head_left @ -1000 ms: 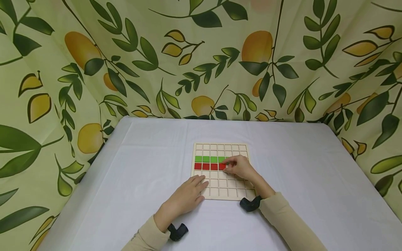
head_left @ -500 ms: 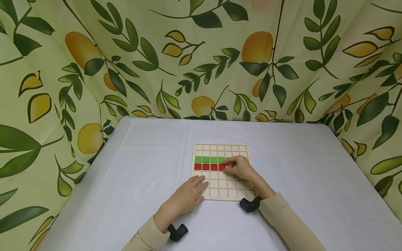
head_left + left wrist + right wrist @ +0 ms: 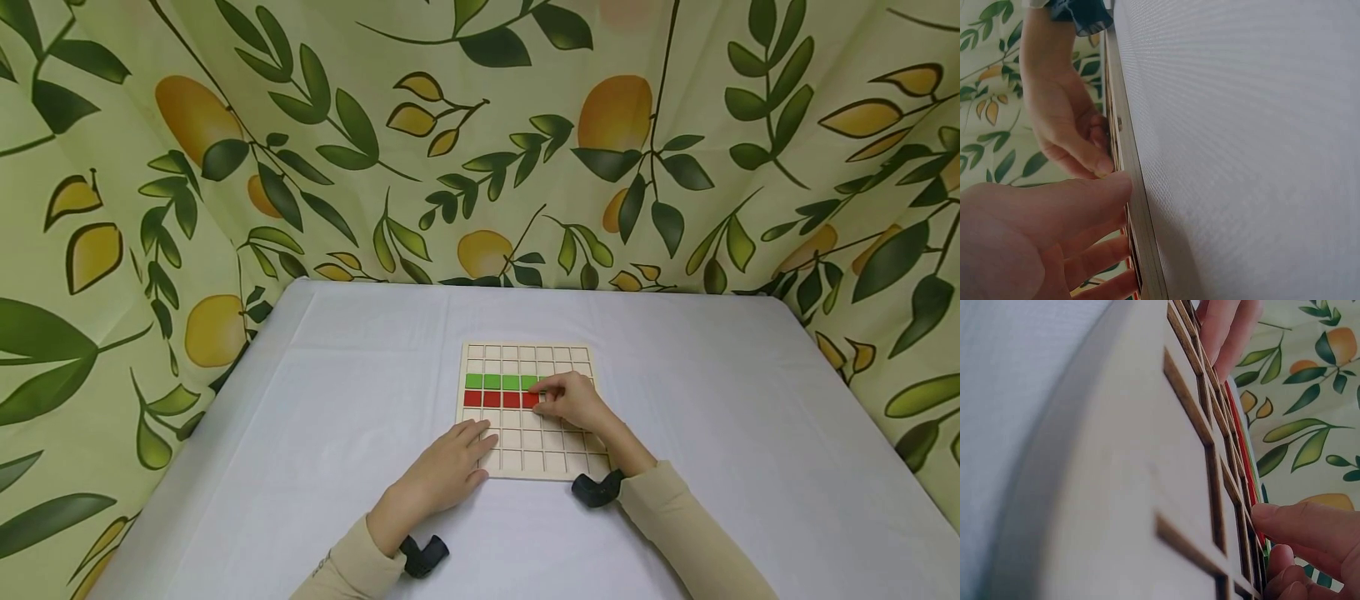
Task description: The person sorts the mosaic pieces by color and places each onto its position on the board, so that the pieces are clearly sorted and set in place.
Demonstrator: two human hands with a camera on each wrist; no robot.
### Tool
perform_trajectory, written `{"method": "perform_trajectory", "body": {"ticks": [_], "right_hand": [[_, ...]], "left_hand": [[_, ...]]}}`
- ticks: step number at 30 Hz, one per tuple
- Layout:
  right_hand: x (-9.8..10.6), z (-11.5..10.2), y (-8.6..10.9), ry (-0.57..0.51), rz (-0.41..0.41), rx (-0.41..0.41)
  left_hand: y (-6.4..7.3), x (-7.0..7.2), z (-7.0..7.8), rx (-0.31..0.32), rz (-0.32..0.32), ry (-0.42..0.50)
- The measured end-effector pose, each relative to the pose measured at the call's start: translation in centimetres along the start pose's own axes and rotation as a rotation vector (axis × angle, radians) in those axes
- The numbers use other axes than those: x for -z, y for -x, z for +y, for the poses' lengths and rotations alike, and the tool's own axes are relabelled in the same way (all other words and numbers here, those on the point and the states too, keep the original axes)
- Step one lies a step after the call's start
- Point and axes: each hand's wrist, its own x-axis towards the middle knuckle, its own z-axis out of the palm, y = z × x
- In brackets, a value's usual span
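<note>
A pale wooden grid board (image 3: pixel 532 437) lies on the table, with a row of green tiles (image 3: pixel 492 382) above a row of red tiles (image 3: pixel 491 399). My right hand (image 3: pixel 577 400) is at the right end of these rows. Its thumb and index finger close around the edges of the last red tile (image 3: pixel 529 400), partly hiding it. In the right wrist view the thumb (image 3: pixel 1272 515) meets the red strip. My left hand (image 3: pixel 444 467) rests with loosely spread fingers on the board's near left corner; its thumb lies at the board's edge in the left wrist view.
A white cloth (image 3: pixel 360 375) covers the table under the board. A curtain printed with fruit and leaves (image 3: pixel 480 167) hangs behind and along both sides. Dark wrist devices (image 3: pixel 425 556) sit at both sleeve cuffs.
</note>
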Motion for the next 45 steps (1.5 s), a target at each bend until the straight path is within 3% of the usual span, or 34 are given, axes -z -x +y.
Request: {"method": "perform_trajectory", "body": {"ticks": [45], "right_hand": [[2.0, 0.3, 2.2, -0.078, 0.001, -0.022]], "left_hand": [[0.0, -0.1, 0.0, -0.004, 0.013, -0.002]]}}
